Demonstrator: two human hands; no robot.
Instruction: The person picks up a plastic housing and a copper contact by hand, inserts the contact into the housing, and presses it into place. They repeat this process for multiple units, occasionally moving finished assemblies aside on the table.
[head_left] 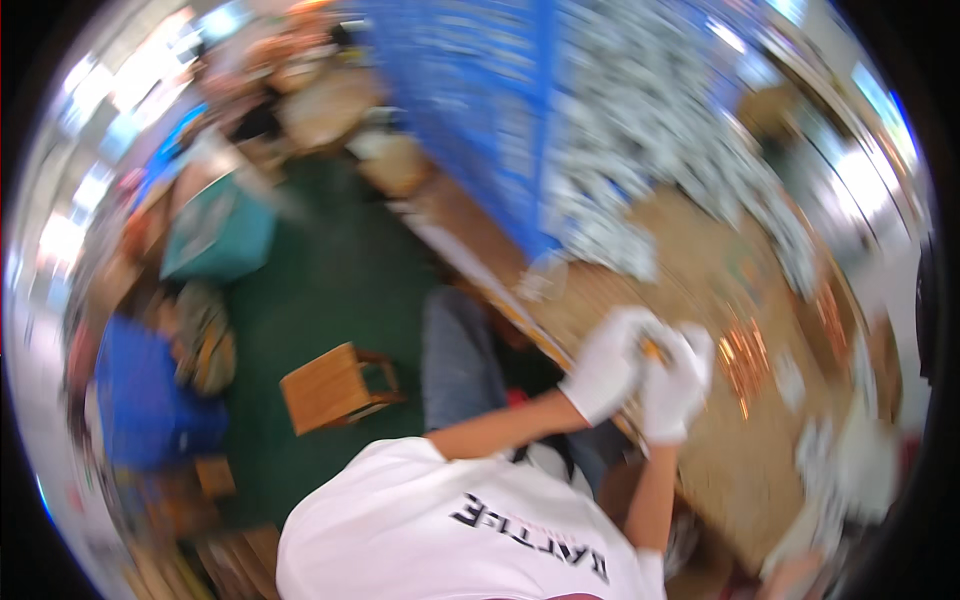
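We are working over the wooden table [700,270], with both hands in white gloves brought close together above its near edge. Our left hand [605,368] and right hand [678,385] meet around a small orange piece [652,349], which sits between the fingertips of the two; the picture is too blurred to tell which hand truly grips it, or whether either is clamped tight. We judge that we are in the middle of fitting or twisting this little piece, and the next move would call for a steady pinch and a clear look at it. Just to the right lies a heap of copper-coloured parts [745,360], and farther back a spread of grey and white small parts [650,130] beside a blue rack [490,110]. Below the table edge stand a small wooden stool [330,385] on the green floor [320,280], a teal box [220,230] and a blue bag [145,390].
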